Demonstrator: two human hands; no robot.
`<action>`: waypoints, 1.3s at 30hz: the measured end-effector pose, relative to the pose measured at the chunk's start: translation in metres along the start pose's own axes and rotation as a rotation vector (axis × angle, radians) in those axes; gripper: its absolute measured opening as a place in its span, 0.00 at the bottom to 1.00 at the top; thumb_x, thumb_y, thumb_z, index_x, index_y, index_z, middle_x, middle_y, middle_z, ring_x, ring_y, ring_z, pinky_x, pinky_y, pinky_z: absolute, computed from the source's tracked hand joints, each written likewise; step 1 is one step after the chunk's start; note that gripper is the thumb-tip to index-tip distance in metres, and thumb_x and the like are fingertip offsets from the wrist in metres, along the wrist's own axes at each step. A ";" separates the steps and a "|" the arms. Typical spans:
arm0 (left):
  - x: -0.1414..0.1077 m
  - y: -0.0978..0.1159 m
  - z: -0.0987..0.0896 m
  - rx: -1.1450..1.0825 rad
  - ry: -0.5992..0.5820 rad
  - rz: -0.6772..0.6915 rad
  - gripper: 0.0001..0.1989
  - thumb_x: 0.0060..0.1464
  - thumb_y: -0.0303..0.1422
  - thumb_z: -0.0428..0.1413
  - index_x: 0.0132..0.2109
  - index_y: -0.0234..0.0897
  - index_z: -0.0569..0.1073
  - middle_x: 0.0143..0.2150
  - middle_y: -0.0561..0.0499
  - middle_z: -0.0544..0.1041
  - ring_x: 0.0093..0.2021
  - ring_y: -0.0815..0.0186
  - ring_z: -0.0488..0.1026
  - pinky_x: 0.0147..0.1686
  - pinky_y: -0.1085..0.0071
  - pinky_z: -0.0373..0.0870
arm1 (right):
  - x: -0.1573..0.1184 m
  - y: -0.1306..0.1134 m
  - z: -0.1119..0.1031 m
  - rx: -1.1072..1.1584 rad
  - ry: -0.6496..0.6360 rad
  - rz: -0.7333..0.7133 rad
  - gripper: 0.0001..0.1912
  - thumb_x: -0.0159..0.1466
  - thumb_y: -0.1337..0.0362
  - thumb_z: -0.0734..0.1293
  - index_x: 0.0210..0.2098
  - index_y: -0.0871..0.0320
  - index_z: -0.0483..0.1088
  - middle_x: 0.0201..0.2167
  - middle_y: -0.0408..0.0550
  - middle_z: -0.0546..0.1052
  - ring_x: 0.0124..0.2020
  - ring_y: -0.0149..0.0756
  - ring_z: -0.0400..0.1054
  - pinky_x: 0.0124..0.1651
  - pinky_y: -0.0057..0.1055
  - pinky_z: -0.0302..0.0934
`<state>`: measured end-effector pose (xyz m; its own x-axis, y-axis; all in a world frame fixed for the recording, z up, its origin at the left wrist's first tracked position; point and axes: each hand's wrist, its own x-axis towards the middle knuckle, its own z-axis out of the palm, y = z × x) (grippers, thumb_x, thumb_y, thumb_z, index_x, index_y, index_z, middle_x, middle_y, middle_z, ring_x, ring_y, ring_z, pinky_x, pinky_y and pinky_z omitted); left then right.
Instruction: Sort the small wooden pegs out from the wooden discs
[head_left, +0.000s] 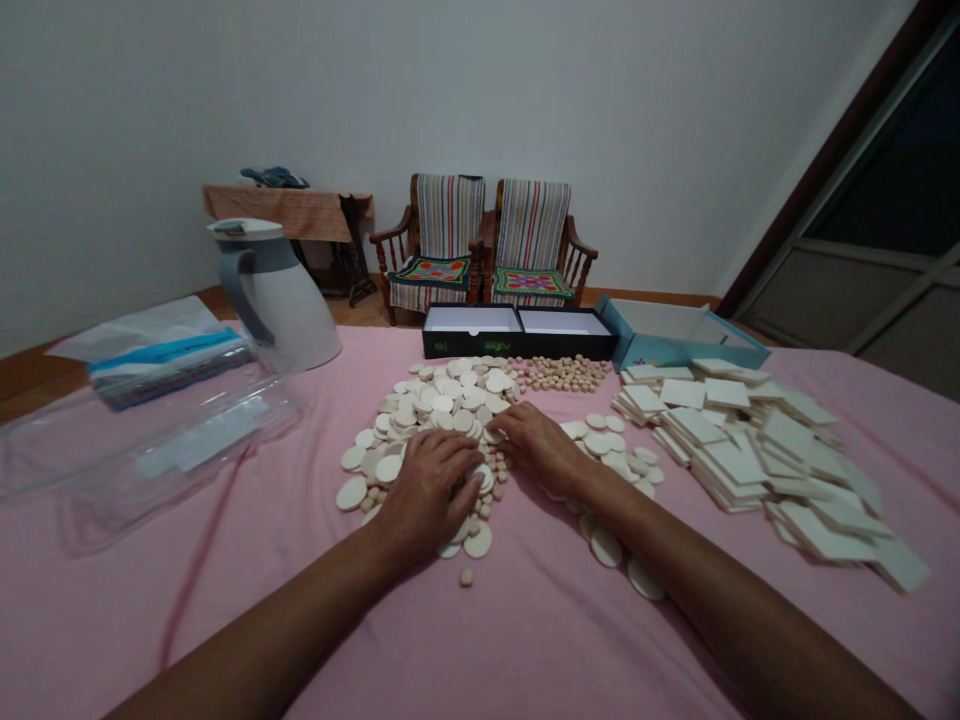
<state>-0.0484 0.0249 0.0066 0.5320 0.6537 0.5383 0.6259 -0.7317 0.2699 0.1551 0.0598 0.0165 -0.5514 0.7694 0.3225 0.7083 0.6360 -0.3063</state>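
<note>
White round discs (442,403) lie heaped in the middle of the pink cloth, with small wooden beads (484,510) among them. My left hand (435,490) rests on the near side of this heap, its fingers curved over discs and its thumb apart; nothing is visibly gripped. At the heap's right edge my right hand (541,450) touches discs and beads with its fingertips, which are bent and partly hidden. More discs (600,440) spread beside and under my right forearm. A separate group of beads (570,373) lies behind. One bead (466,577) sits alone in front.
Black open boxes (480,345) and a blue box (675,345) stand at the back. White square tiles (735,455) are piled right. On the left are a jug (281,300), clear plastic trays (187,450) and a blue packet (172,360). Two chairs (450,225) stand beyond.
</note>
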 end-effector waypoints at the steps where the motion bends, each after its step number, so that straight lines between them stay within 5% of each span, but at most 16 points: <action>1: 0.000 0.000 0.000 -0.001 0.000 0.001 0.08 0.58 0.29 0.54 0.44 0.38 0.75 0.47 0.47 0.77 0.50 0.57 0.70 0.53 0.53 0.61 | 0.001 0.000 0.001 -0.005 0.006 0.007 0.08 0.65 0.72 0.61 0.39 0.59 0.72 0.37 0.51 0.73 0.41 0.37 0.63 0.45 0.32 0.58; 8: 0.001 -0.001 0.001 -0.003 0.002 0.002 0.07 0.58 0.29 0.54 0.44 0.38 0.75 0.47 0.47 0.77 0.50 0.57 0.70 0.53 0.53 0.61 | 0.004 0.020 -0.016 0.079 0.221 0.074 0.12 0.59 0.73 0.59 0.34 0.61 0.73 0.31 0.48 0.75 0.34 0.35 0.65 0.39 0.30 0.56; 14: 0.000 -0.001 0.000 -0.002 0.001 0.005 0.08 0.59 0.29 0.54 0.44 0.38 0.75 0.47 0.46 0.78 0.51 0.57 0.70 0.53 0.53 0.60 | -0.003 0.031 -0.065 -0.051 -0.164 0.363 0.14 0.55 0.65 0.62 0.15 0.60 0.67 0.13 0.41 0.63 0.19 0.29 0.55 0.25 0.29 0.44; 18: 0.000 -0.001 0.000 -0.001 0.009 0.005 0.08 0.59 0.30 0.53 0.44 0.38 0.75 0.47 0.46 0.78 0.50 0.57 0.70 0.53 0.54 0.61 | -0.004 0.029 -0.050 -0.041 -0.155 0.297 0.06 0.55 0.68 0.63 0.26 0.60 0.73 0.24 0.44 0.73 0.26 0.31 0.63 0.30 0.27 0.50; 21: 0.000 -0.001 0.000 -0.004 0.007 0.003 0.08 0.59 0.30 0.54 0.44 0.38 0.75 0.47 0.47 0.77 0.50 0.57 0.70 0.53 0.54 0.61 | -0.005 0.021 -0.024 -0.017 -0.148 0.161 0.11 0.54 0.70 0.65 0.38 0.60 0.72 0.36 0.50 0.75 0.37 0.35 0.65 0.39 0.28 0.55; 27: 0.001 0.000 0.001 0.003 0.004 0.004 0.08 0.58 0.29 0.54 0.44 0.38 0.75 0.47 0.47 0.77 0.50 0.58 0.70 0.53 0.54 0.61 | -0.005 0.013 -0.004 -0.093 -0.148 0.132 0.12 0.55 0.70 0.63 0.40 0.60 0.69 0.39 0.52 0.73 0.41 0.38 0.64 0.43 0.30 0.56; 31: 0.001 0.000 0.001 0.003 0.006 -0.001 0.08 0.58 0.29 0.54 0.44 0.38 0.75 0.47 0.46 0.78 0.50 0.57 0.70 0.53 0.54 0.61 | -0.005 0.015 -0.034 -0.102 -0.201 0.181 0.10 0.56 0.67 0.64 0.38 0.60 0.72 0.39 0.52 0.74 0.40 0.39 0.66 0.41 0.30 0.57; 36: 0.000 -0.001 0.001 0.005 0.012 0.009 0.08 0.58 0.29 0.53 0.43 0.38 0.75 0.47 0.46 0.78 0.50 0.57 0.71 0.52 0.53 0.61 | -0.016 0.027 -0.084 -0.150 -0.545 0.282 0.08 0.54 0.66 0.67 0.34 0.58 0.75 0.35 0.50 0.77 0.34 0.38 0.68 0.35 0.30 0.56; 39: 0.000 -0.002 0.001 0.006 0.011 0.008 0.08 0.59 0.30 0.53 0.43 0.38 0.75 0.47 0.46 0.78 0.50 0.57 0.70 0.52 0.53 0.61 | -0.017 0.028 -0.084 -0.105 -0.477 0.274 0.07 0.56 0.65 0.67 0.35 0.59 0.74 0.35 0.50 0.77 0.35 0.38 0.68 0.36 0.29 0.56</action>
<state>-0.0492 0.0259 0.0053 0.5306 0.6455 0.5493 0.6252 -0.7357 0.2606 0.2213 0.0594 0.0782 -0.4618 0.8630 -0.2049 0.8806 0.4183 -0.2227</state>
